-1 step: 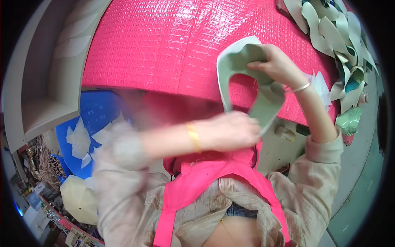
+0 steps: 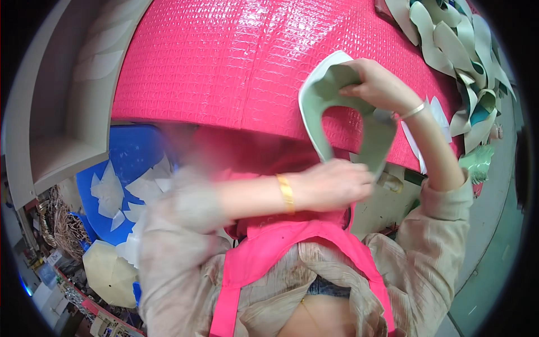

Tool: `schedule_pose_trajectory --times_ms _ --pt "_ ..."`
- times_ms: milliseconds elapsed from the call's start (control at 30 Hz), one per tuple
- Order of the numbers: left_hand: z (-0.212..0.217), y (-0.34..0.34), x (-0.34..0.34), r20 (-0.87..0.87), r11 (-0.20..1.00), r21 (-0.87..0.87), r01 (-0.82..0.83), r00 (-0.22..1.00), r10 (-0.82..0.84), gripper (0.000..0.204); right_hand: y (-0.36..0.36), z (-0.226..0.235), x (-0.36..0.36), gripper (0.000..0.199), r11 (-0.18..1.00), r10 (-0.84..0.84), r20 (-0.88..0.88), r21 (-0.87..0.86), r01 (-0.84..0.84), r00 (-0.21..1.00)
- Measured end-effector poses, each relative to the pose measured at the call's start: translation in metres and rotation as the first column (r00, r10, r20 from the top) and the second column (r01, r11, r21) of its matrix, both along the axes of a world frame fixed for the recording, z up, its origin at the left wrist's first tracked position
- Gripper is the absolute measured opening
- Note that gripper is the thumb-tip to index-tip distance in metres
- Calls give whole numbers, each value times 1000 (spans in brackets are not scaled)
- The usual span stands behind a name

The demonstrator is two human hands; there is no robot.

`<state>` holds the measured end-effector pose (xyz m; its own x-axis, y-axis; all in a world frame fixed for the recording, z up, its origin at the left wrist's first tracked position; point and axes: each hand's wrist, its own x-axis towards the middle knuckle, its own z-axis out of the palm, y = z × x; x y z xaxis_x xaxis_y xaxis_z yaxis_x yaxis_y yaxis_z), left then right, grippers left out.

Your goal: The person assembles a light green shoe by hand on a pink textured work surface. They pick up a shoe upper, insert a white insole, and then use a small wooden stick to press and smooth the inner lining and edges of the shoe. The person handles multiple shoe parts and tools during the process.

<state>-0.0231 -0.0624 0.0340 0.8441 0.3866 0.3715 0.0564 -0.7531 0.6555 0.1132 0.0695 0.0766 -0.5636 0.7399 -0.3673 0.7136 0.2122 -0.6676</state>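
Pale-green U-shaped piece (image 2: 342,112) held between left hand (image 2: 337,185) and right hand (image 2: 379,84).

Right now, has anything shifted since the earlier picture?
Nothing visibly changed. The right hand grips the top of the pale green U-shaped cut piece, the left hand holds its lower end, over the pink textured sheet. The pile of cut pieces lies as before.

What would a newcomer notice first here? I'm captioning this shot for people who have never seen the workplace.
The textured pink sheet fills the upper middle. In front of it the right hand and left hand hold a pale green U-shaped cut piece. More pale green pieces pile at upper right.
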Motion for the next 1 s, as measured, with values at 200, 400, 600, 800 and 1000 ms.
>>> schedule_pose_trajectory --times_ms 200,400,600,800,1000 --pt "-2 11 12 163 883 2 -470 871 463 27 16 -15 6 26 976 214 141 2 -216 967" --pt "-36 7 -17 -100 691 254 -677 692 715 43 15 -10 1 29 917 304 308 161 -364 902" --pt "-29 20 -11 -164 707 305 -638 696 699 41 20 -15 -1 29 878 349 387 185 -442 853" --pt "-36 35 3 -64 661 420 -622 706 705 29 20 -17 0 31 902 261 366 237 -361 893" --pt "-35 42 8 -41 701 361 -615 741 671 29 23 -22 12 27 949 130 389 219 -228 912"
